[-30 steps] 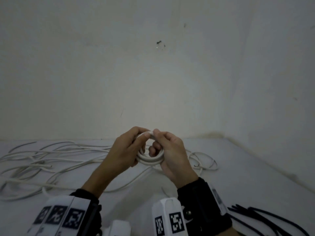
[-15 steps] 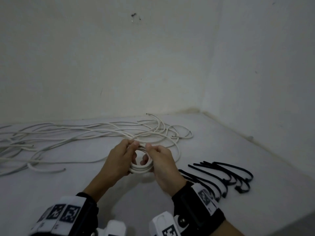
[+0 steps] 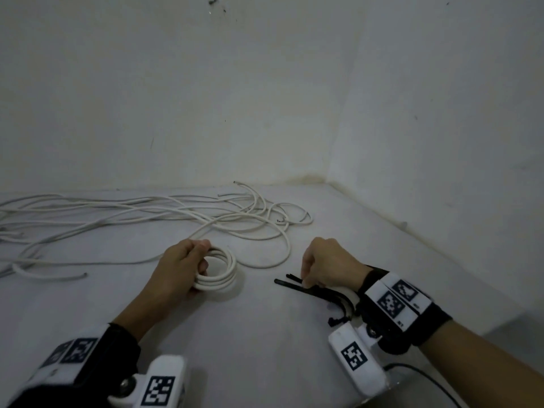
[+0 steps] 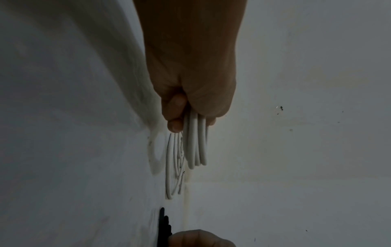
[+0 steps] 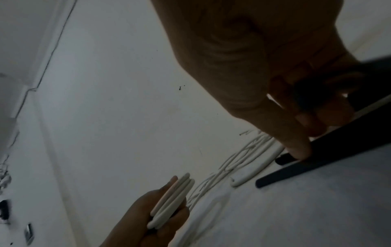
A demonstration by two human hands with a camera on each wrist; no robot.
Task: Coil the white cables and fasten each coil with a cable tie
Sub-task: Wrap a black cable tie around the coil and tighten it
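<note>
1. The left hand gripped a small coil of white cable, fingers curled round one side of the stacked loops, thumb over the top. The left wrist view showed several parallel turns emerging from the closed fist.
2. The coil was held just over the white surface, casting a shadow beneath it. Whether its lower edge touched the surface could not be told.
3. The right hand was set down on a bundle of black cable ties, fingers curled downward. In the right wrist view a fingertip pressed on one black strap; other fingers were bent around a dark strap nearer the palm, but blur left it unclear whether a tie was truly pinched.
4. The tie bundle lay to the right of the coil and apart from it, its tips pointing toward the coil.
5. Beyond both hands, loose white cables sprawled across the surface from the left edge toward the corner, with one large loop lying between the hands.
6. Wrist-worn cameras with black-and-white markers sat on the left forearm and the right forearm.
7. Pale walls met at a corner behind the cables.
</note>
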